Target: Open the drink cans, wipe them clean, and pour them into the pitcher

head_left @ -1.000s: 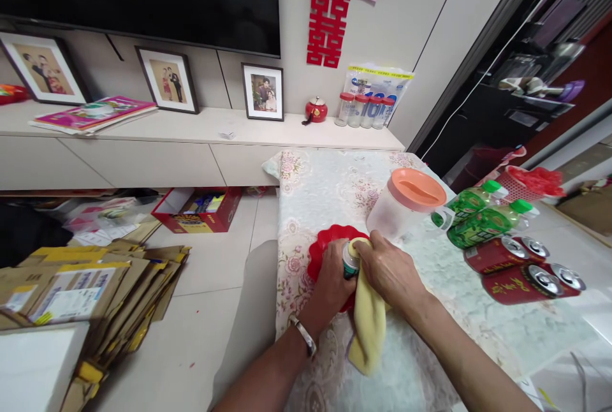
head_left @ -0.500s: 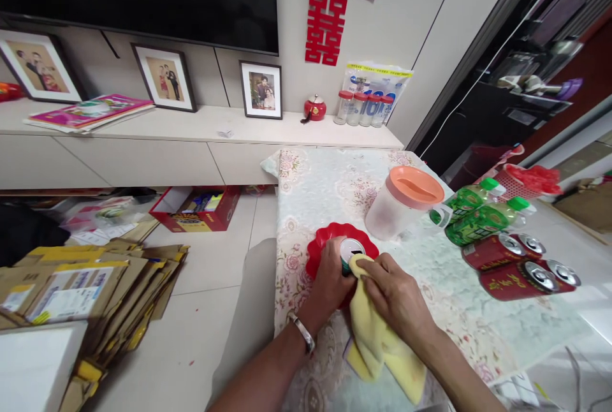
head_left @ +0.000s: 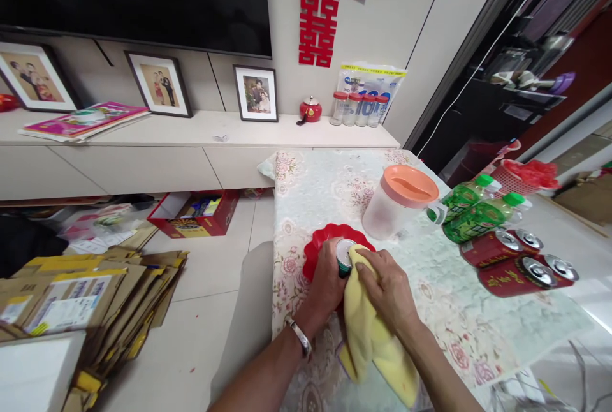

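My left hand (head_left: 327,277) is wrapped round a green can (head_left: 345,256) with a silver top, over a red scalloped dish (head_left: 313,250) on the flowered tablecloth. My right hand (head_left: 386,284) grips a yellow cloth (head_left: 364,319) and presses its upper end against the can's rim on the right side. The rest of the cloth hangs down toward the table's near edge. Behind the dish stands a clear pitcher (head_left: 382,215) with an orange lid. The can's lower part is hidden by my left hand.
Green bottles (head_left: 478,217) and several red cans (head_left: 515,275) sit at the table's right. A white cabinet (head_left: 191,128) holding framed photos and red-lidded jars (head_left: 354,110) runs behind. Flattened cardboard (head_left: 115,291) and a red box (head_left: 194,214) lie on the floor at left.
The cloth end and my right hand have shifted slightly on the can's top, where the opening is now covered or out of sight. The whole view has moved a little.
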The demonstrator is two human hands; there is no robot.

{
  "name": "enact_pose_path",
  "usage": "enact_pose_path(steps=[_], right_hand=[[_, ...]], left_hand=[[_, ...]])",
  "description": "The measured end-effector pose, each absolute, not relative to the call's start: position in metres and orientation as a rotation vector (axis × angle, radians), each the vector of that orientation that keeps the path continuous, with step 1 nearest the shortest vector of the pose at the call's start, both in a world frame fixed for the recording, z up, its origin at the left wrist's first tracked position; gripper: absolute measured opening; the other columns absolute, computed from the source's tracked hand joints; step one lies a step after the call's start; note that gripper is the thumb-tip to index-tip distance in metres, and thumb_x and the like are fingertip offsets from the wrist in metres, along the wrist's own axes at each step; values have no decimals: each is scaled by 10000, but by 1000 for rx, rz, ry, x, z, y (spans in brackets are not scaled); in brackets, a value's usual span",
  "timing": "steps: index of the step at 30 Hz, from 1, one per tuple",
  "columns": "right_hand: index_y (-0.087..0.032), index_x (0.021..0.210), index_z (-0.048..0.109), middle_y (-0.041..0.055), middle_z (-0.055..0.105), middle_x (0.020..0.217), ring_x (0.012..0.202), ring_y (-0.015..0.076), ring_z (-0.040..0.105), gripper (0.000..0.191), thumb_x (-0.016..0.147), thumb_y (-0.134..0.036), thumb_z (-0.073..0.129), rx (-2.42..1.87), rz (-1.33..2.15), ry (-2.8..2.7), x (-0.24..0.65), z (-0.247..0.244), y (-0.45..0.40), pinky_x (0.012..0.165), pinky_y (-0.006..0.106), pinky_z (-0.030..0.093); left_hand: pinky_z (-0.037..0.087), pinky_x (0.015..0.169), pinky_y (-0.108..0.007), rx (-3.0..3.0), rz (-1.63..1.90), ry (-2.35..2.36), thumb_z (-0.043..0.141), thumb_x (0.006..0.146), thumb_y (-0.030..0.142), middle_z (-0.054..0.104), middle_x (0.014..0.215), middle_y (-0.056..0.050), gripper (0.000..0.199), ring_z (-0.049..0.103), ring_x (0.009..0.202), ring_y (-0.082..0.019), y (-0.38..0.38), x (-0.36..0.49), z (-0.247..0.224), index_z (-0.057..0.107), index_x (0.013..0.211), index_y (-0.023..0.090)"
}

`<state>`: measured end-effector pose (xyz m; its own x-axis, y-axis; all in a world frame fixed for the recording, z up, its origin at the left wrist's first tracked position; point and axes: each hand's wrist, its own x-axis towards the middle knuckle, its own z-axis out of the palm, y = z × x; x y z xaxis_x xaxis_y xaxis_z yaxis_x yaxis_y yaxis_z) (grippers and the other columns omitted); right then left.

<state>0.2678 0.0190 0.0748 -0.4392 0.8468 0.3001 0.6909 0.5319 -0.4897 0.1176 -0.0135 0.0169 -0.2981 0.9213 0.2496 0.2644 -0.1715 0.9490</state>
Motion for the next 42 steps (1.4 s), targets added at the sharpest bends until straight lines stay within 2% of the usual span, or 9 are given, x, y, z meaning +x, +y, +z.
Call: enact_pose_path(steps=[3, 7, 11, 17, 23, 30, 34, 38, 42], right_hand=[[-226, 1124, 735, 44, 632, 910, 817, 193, 675, 305, 1015, -323, 466, -1328, 316, -2305, 257, 81, 19, 750, 312, 515], [-213, 942, 713, 32, 570, 876, 645, 159, 577, 287, 1012, -290, 445, -1453, 170, -2371, 245, 89, 17, 582, 286, 344], [-200, 949, 672, 36, 567, 899, 613, 140, 541, 253, 1020, -295, 449, -1493, 75, -2425, 240, 90, 8, 560, 282, 265], [-208, 957, 627, 31, 580, 915, 621, 146, 575, 162, 1001, -346, 555, -1495, 9, -2472, 241, 83, 0, 560, 278, 302], [-215, 964, 627, 30, 601, 913, 653, 148, 609, 157, 1017, -335, 540, -1490, -41, -2411, 239, 78, -2, 564, 268, 340], [-209, 974, 648, 53, 617, 918, 688, 183, 632, 201, 1032, -339, 506, -1469, -22, -2279, 236, 67, -10, 572, 281, 374], [-218, 932, 660, 62, 627, 901, 699, 196, 636, 246, 1034, -366, 492, -1440, 78, -2179, 235, 60, -13, 584, 291, 405], [-221, 975, 682, 64, 665, 897, 790, 213, 686, 312, 1032, -439, 466, -1341, 266, -2056, 240, 53, -10, 697, 317, 518], [-218, 1047, 690, 70, 754, 957, 877, 217, 739, 370, 1037, -489, 438, -1292, 486, -1901, 250, 46, 0, 781, 323, 588]], left_hand=[[507, 1049, -531, 1371, 1502, 1544, 744, 848, 262, 610, 1272, -133, 548, 608, 1188, -318, -14, 118, 19, 500, 1335, 207], [493, 1071, -568, 1372, 1494, 1533, 712, 857, 239, 586, 1311, -155, 540, 588, 1243, -341, -13, 118, 20, 484, 1345, 196], [469, 1104, -579, 1361, 1487, 1510, 649, 911, 231, 569, 1336, -164, 479, 565, 1280, -337, -16, 117, 19, 476, 1356, 196], [470, 1114, -548, 1369, 1525, 1475, 637, 935, 236, 572, 1357, -138, 455, 562, 1268, -310, -18, 118, 17, 490, 1366, 228], [475, 1096, -527, 1374, 1550, 1493, 571, 913, 136, 593, 1303, -116, 459, 572, 1222, -285, -16, 120, 12, 497, 1357, 225], [430, 1164, -540, 1347, 1543, 1525, 541, 887, 93, 583, 1360, -128, 506, 552, 1295, -285, -17, 121, 9, 492, 1372, 230], [449, 1143, -530, 1339, 1559, 1527, 538, 913, 116, 594, 1336, -119, 478, 570, 1257, -277, -18, 121, 11, 495, 1375, 232], [461, 1128, -527, 1286, 1561, 1505, 536, 948, 158, 606, 1336, -118, 400, 579, 1263, -277, -19, 120, 16, 525, 1338, 248], [517, 1041, -531, 1288, 1543, 1532, 670, 900, 230, 630, 1277, -124, 422, 622, 1183, -303, -18, 121, 19, 526, 1297, 243]])
